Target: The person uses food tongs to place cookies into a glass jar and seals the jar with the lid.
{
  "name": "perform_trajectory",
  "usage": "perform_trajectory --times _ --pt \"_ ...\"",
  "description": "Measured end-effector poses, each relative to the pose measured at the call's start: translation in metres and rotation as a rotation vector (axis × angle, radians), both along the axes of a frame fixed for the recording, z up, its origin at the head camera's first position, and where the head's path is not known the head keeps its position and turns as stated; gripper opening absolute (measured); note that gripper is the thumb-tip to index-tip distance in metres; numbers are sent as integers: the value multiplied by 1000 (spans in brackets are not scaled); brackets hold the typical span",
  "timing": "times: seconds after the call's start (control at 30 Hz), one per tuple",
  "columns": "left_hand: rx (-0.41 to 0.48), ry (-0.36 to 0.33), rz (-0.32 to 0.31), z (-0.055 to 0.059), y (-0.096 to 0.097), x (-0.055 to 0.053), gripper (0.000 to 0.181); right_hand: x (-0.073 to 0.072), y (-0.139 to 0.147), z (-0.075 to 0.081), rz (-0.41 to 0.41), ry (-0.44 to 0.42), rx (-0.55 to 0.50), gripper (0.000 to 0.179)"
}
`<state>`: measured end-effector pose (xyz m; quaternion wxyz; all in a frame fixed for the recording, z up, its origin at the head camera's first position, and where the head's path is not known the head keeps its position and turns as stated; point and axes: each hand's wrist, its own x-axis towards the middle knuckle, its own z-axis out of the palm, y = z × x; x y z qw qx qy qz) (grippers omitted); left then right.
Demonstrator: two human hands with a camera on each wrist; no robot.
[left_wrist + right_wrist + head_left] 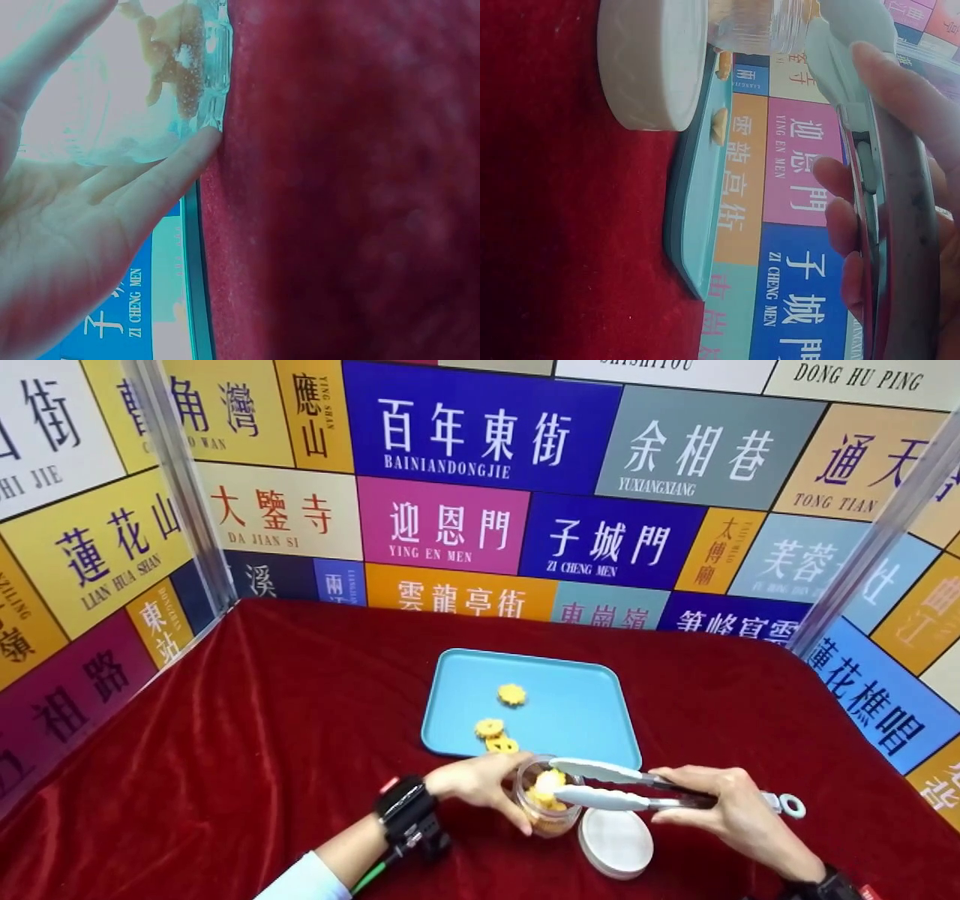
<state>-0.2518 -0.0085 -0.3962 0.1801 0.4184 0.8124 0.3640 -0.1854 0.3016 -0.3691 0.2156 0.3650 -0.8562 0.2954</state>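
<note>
My left hand holds a clear jar, thumb on the near side and fingers on the far side. Yellow cookies lie inside it. In the left wrist view the jar wall looks washed out, and one finger reaches its ridged edge. My right hand grips light-tipped metal tongs, whose tips are over the jar's mouth, right at a pale cookie. In the right wrist view the thumb presses along one arm of the tongs, fingers curled round the other.
A white round lid lies on the red cloth just right of the jar. Behind the jar is a light blue tray with a flower-shaped cookie and two ring-like cookies. Colourful sign panels stand behind the table.
</note>
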Motion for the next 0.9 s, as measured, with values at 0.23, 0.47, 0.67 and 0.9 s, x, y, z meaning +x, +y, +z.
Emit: perform_trajectory --times 0.23,0.47,0.67,0.9 --pt "7 -7 -10 0 0 -1 76 0 -1 1 15 -13 -25 47" --pt "16 -17 -23 0 0 0 73 0 -3 2 30 -26 -24 52" --pt "31 -26 -37 0 0 -1 72 0 -4 2 32 -26 -22 54" --pt "34 -25 -44 0 1 -1 72 -2 -4 1 32 -25 -16 53"
